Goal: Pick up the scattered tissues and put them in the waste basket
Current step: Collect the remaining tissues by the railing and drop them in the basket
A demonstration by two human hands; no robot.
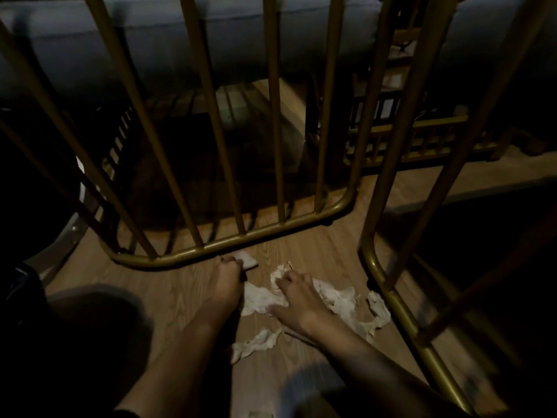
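White crumpled tissues (340, 300) lie spread on the wooden floor between two gold metal frames. My right hand (297, 300) presses down on the pile, its fingers curled into a bunched tissue (278, 274). My left hand (224, 282) is closed around a small white tissue piece (248, 260) close to the gold frame's bottom bar. One more torn tissue (256, 345) lies nearer me, between my forearms. No waste basket is in view.
A gold barred frame (229, 245) stands just beyond my hands, and a second gold frame (388, 285) rises at the right. Behind are grey sofa cushions (211, 34) and a low wooden rack (416, 140). The scene is dim.
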